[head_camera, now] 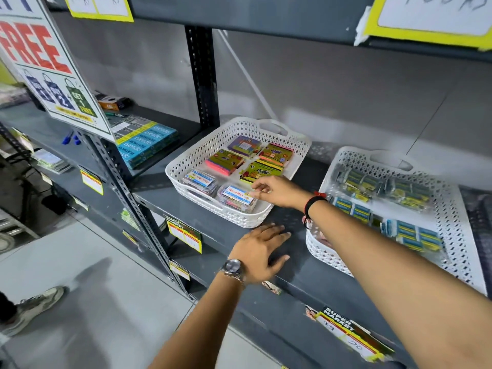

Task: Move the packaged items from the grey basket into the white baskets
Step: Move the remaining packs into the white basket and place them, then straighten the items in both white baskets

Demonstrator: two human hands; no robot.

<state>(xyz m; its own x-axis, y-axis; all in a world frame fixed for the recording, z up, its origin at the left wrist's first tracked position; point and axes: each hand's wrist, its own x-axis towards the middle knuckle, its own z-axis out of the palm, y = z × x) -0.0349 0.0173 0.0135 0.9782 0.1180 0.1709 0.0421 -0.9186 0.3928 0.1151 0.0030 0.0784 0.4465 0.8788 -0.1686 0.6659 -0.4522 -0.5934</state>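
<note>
Two white perforated baskets stand on a dark grey shelf. The left white basket [186, 158] holds several colourful packs and two clear boxes labelled Maruti Mart [237, 197]. The right white basket [452, 206] holds several blue and green packaged items [415, 233]. My right hand [277, 191] reaches over the left basket's near right corner, fingers pinched at the edge of the nearer clear box; whether it grips the box is unclear. My left hand [259, 251] lies flat, fingers spread, on the shelf in front of that basket. No grey basket is in view.
A stack of blue boxes [146, 145] sits on the neighbouring shelf to the left, behind a slanted "FREE" sign [45, 65]. Price tags [183, 233] hang on the shelf's front edge. A shelf upright [202, 75] rises behind the left basket. Another person's shoe [34, 304] is on the floor.
</note>
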